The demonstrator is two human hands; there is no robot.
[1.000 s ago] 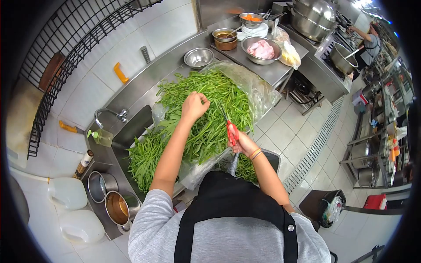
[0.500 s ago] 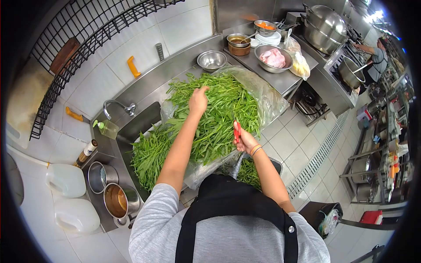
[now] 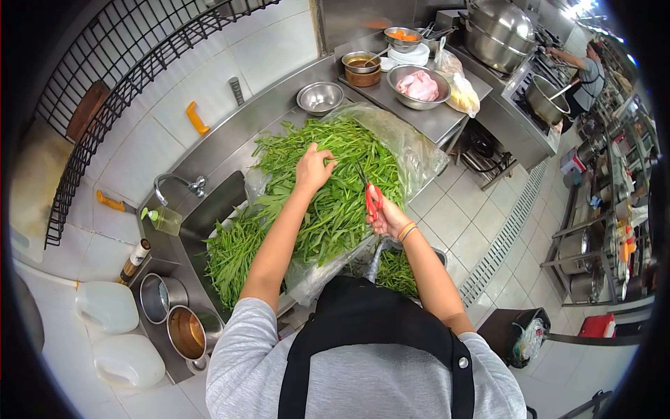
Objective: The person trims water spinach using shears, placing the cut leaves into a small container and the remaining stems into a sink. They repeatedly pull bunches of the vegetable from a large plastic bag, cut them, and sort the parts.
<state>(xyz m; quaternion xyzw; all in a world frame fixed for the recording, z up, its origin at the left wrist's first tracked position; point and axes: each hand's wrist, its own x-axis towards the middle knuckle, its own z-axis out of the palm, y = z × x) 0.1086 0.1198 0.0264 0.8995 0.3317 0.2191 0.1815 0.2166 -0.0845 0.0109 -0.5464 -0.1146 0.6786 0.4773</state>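
A large heap of long-stemmed leafy greens, like water spinach, lies on a clear plastic sheet over the counter. My left hand is above the middle of the heap, fingers curled in toward the thumb; whatever they pinch, if anything, is too small to make out. In my right hand are red-handled scissors, their dark blades pointing up and slightly left over the heap's right side. Below that hand, a container of cut greens is partly hidden by my body. More greens pile up over the sink at left.
A steel bowl stands behind the heap. Raw meat sits in another bowl on the back-right table. A faucet and soap bottle border the sink. A co-worker stands by the stove at far right.
The scissors have tilted, and their blades now show clearly above the greens. My left hand has shifted slightly down and its fingers look more curled. The whole view has shifted a little.
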